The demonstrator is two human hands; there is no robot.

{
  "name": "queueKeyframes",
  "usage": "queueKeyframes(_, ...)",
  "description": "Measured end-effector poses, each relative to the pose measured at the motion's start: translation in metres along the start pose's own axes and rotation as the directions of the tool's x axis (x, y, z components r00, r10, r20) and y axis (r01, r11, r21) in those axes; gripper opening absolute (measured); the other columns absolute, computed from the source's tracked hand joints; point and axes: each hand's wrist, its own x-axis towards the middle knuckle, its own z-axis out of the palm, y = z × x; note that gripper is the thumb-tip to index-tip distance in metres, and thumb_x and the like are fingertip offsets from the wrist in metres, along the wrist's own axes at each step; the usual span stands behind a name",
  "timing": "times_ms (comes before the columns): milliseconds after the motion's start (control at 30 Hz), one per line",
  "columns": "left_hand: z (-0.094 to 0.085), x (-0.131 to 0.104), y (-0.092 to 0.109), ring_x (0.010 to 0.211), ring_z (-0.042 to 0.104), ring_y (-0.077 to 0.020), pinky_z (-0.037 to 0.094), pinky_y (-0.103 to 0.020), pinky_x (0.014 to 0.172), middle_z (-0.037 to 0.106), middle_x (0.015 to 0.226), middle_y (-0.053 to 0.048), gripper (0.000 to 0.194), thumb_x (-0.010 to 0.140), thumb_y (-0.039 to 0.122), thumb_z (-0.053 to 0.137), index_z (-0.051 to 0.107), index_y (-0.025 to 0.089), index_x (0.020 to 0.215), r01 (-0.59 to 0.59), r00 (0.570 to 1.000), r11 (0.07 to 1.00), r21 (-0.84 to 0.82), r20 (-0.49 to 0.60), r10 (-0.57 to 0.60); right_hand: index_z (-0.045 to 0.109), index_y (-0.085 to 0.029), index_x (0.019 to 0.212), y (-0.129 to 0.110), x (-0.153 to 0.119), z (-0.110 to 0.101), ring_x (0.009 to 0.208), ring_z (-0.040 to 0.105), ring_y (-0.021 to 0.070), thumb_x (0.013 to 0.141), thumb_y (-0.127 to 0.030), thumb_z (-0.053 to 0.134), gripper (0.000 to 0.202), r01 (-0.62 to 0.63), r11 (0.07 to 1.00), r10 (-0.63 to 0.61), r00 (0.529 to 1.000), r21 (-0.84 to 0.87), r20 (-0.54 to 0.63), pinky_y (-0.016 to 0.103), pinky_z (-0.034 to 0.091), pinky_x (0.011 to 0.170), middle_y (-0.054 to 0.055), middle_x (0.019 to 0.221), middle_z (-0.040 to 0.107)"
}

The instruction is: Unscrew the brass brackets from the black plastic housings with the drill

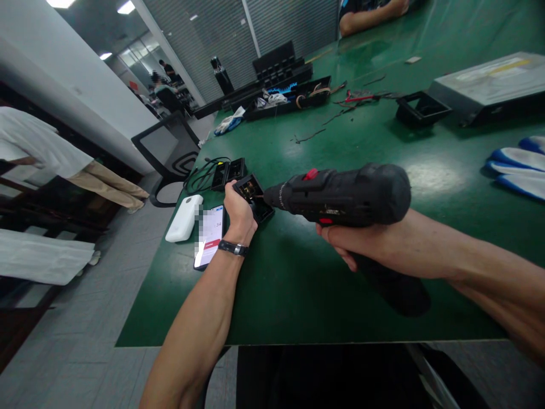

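A black power drill (340, 194) with red switches lies level in my right hand (374, 241), whose fingers are wrapped round its grip. Its thin bit points left into a small open black box (250, 189). My left hand (238, 213), with a dark band at the wrist, holds that box at its left side, above the green table. Whether the bit touches anything inside is too small to tell. A second black part (263, 212) sits just below the box.
A lit phone (212, 233) and a white case (184, 218) lie left of my left hand. Black boxes (229, 173) with cables are behind it. Farther back are a tray (289, 102), wires, a black frame (421, 108), a metal unit (494, 85) and gloves (522, 165). A person's arm (370, 18) rests opposite.
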Motion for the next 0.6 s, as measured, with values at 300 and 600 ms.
queueKeyframes(300,0.0032,-0.0024,0.0013,0.066,0.062,-0.0156,0.05,-0.029,0.071,0.062,0.074,0.003,0.025,0.095,0.043,0.06,0.066,0.02,0.088,-0.011,0.999,1.0,-0.004,-0.046,0.011,0.068,-0.025,0.072,0.0006,0.0005,0.0019,0.055,0.067,0.0217,0.093,-0.028,0.067,0.021,-0.003,1.0,0.003,1.0,0.006,0.001,0.035,0.05,0.059,0.001,0.057,0.068)
queueKeyframes(600,0.0026,-0.0018,0.002,0.064,0.062,-0.0144,0.049,-0.027,0.067,0.062,0.073,0.004,0.026,0.099,0.043,0.059,0.066,0.02,0.087,0.003,0.998,1.0,0.0,-0.058,-0.003,0.074,-0.024,0.086,-0.0031,0.0001,0.0019,0.055,0.066,0.0213,0.091,-0.027,0.068,0.008,-0.023,0.991,0.022,1.0,0.135,0.008,0.035,0.053,0.062,-0.001,0.055,0.067)
